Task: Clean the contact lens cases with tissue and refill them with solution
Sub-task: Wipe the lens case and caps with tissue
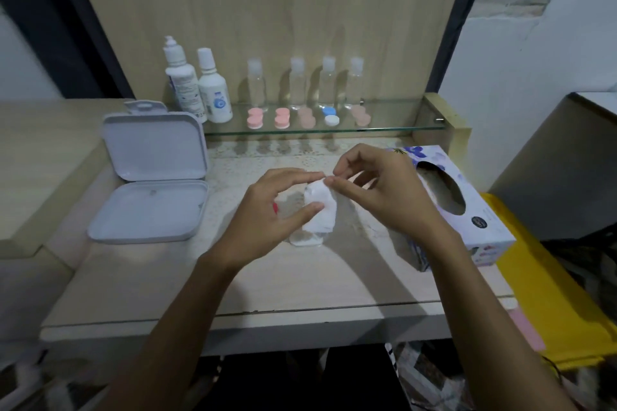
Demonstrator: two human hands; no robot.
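Observation:
My left hand (272, 207) holds a folded white tissue (320, 210) between thumb and fingers above the table's middle. My right hand (377, 190) pinches the tissue's top edge with fingertip and thumb. A small red bit (275, 208) shows under my left palm; what it is stays unclear. Under the tissue a clear lens case part (305, 238) lies on the table. On the glass shelf (384, 128) sit pink lens cases (255, 118) (282, 118), paler ones (306, 118) (361, 116) and a blue-and-white case (331, 116). Two white solution bottles (182, 80) (213, 87) stand at the shelf's left.
Several small clear bottles (297, 85) line the back of the shelf. An open white hinged box (150, 177) lies at the left. A floral tissue box (460, 207) lies to the right of my hands. A yellow object (551, 294) sits beyond the table's right edge.

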